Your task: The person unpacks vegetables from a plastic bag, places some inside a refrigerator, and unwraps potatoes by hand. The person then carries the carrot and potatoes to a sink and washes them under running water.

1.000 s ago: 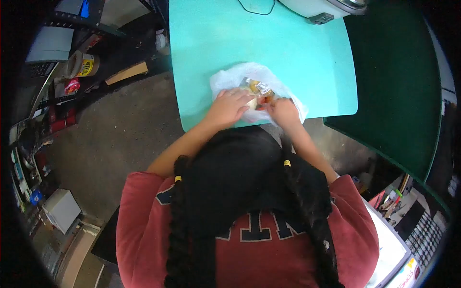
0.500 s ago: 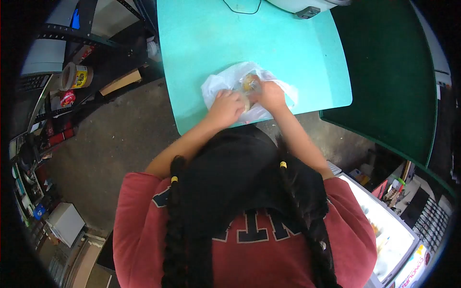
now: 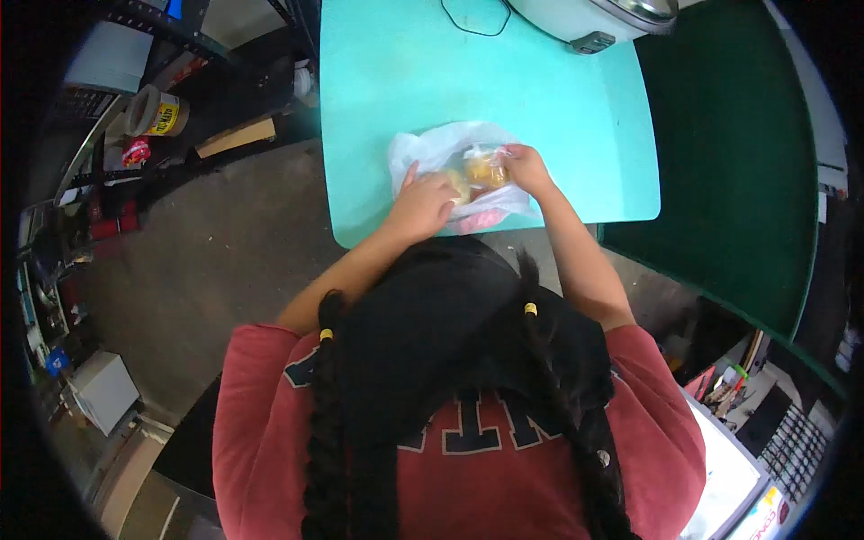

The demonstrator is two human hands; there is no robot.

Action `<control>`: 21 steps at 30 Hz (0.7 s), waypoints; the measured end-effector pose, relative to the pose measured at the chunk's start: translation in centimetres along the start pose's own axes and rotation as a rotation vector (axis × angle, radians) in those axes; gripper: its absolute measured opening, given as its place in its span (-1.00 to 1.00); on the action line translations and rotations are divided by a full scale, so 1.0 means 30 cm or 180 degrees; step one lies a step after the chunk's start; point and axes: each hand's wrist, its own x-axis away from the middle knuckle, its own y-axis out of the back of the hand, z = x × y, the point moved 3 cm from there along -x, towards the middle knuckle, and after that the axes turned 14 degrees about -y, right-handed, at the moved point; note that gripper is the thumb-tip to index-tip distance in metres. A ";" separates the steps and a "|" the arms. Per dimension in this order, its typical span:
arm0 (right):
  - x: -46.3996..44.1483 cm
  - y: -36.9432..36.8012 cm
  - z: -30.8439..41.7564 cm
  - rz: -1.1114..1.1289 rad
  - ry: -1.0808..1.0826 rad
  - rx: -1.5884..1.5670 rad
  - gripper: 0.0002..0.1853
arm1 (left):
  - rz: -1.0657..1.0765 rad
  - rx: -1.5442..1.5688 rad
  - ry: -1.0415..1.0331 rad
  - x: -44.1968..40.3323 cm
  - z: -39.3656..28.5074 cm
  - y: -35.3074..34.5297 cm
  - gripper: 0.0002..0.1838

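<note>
Work position: the near edge of a turquoise surface (image 3: pixel 405 81). A white plastic bag (image 3: pixel 417 148) lies there, spread open, its lower side at the edge.

Right hand (image 3: pixel 527 171): at the right side of the bag's opening, fingers closed on the edge of a clear packet (image 3: pixel 487 169) with yellow-orange contents (what the contents are cannot be read at this size). The packet sits within the outline of the white bag, towards its upper right; whether it bears on the bag beneath cannot be told.

Left hand (image 3: pixel 421 207): over the left part of the bag, palm down, one finger raised apart from the others. The remaining fingers lie against a pale item (image 3: pixel 460 187), just left of and below the packet; whether they grip it or merely rest on it cannot be told. A pink patch (image 3: pixel 481 220) shows at the bag's lower side (print or contents, not determinable).

Surroundings: a white cooker (image 3: pixel 549 16) stands at the far right of the surface, well apart from the bag, with a thin black cord (image 3: pixel 472 33) looped near it. A green panel (image 3: pixel 720 171) is to the right. On the left, a tub (image 3: pixel 164 115) with a yellow label lies tilted near a strip of board (image 3: pixel 236 138).
</note>
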 end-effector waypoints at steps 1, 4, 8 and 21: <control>0.025 0.012 -0.012 0.0272 -0.0449 -0.1327 -0.70 | -0.0032 -0.0007 0.0016 0.001 0.003 -0.004 -0.81; 0.150 0.092 0.049 0.1197 -0.0626 -0.3421 -0.68 | -0.0172 -0.0086 0.0196 -0.023 -0.018 0.003 -0.66; 0.229 0.137 0.114 0.1412 -0.0560 -0.3805 -0.66 | -0.1163 0.0309 0.0327 -0.104 -0.085 0.115 -0.37; 0.270 0.125 0.099 0.0199 0.0474 -0.2501 -0.77 | -0.1983 0.2567 0.1079 -0.175 -0.086 0.065 -0.16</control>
